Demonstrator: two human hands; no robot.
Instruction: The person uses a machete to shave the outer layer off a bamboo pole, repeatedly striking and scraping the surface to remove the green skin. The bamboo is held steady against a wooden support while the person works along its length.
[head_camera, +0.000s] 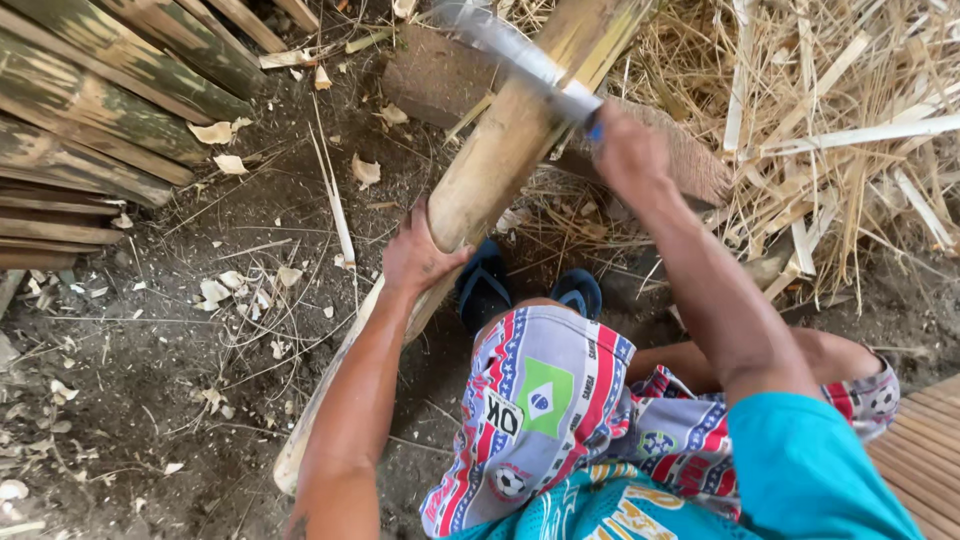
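Splitting underway: left hand (415, 258) grips bamboo pole (500, 150), right hand (630, 155) clamps blade (510, 50) at 12 o'clock; next stroke likely demands steady pole support.

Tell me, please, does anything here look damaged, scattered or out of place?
Yes. Pale bamboo chips and thin strips lie scattered over the dirt ground, loose, not piled. The bamboo pole, held by the left hand, leans tilted against a block, while the right hand holds a blade on it.

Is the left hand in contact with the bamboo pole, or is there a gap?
Touching. In the head view the left hand is pressed against the bamboo pole, palm and fingers wrapped on its lower side, no gap visible.
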